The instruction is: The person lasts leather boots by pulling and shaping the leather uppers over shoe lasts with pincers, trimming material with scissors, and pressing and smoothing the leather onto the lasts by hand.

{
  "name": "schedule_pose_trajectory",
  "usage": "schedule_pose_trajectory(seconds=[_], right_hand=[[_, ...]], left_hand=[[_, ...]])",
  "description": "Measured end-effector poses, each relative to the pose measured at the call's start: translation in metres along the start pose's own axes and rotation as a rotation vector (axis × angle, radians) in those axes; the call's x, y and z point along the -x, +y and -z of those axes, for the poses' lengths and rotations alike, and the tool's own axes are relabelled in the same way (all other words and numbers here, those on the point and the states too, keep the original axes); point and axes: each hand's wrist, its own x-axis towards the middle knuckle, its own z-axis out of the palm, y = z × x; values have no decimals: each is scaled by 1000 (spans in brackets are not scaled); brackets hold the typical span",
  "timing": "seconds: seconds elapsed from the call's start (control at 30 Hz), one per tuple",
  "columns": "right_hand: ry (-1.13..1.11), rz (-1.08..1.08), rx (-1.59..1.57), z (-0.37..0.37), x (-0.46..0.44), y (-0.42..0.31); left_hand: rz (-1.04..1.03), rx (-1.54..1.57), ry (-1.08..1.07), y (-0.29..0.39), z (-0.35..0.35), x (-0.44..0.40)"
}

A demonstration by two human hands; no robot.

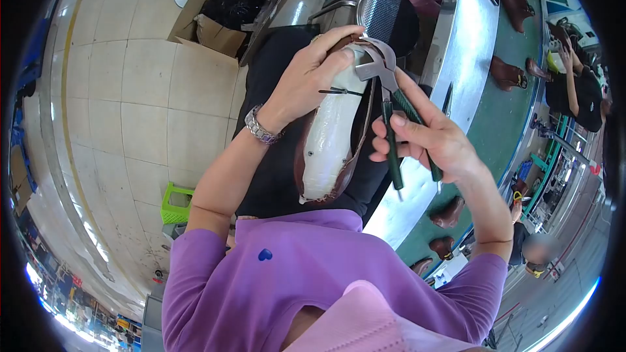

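Across my lap, on dark trousers, lies a brown leather shoe upper [304, 160] pulled over a last, its pale sole side [329, 137] facing up. A thin dark tie crosses that sole side. My left hand [310, 81] grips the far end of the shoe, fingers and thumb pressed at the leather edge. In my right hand [433, 140] are lasting pincers [390, 114] with green handles. Their metal jaws reach the far end of the shoe beside my left fingertips; whether they pinch the leather is unclear.
A metal ledge [466, 45] runs along my right, beside a green conveyor belt [479, 137] carrying several brown shoes. A cardboard box [225, 52] with black material stands far left. Nearer is a green stool [175, 203]. A co-worker [580, 91] handles a shoe across the belt.
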Motion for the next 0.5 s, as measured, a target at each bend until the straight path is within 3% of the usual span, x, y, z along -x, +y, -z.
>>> schedule_pose_trajectory(seconds=[0.13, 0.23, 0.5], right_hand=[[53, 88, 454, 1, -1, -8], [64, 235, 452, 4, -5, 19], [255, 532, 424, -12, -19, 69]], left_hand=[[-44, -89, 76, 5, -7, 2], [-61, -24, 118, 2, -14, 5], [-220, -215, 219, 6, -19, 8]])
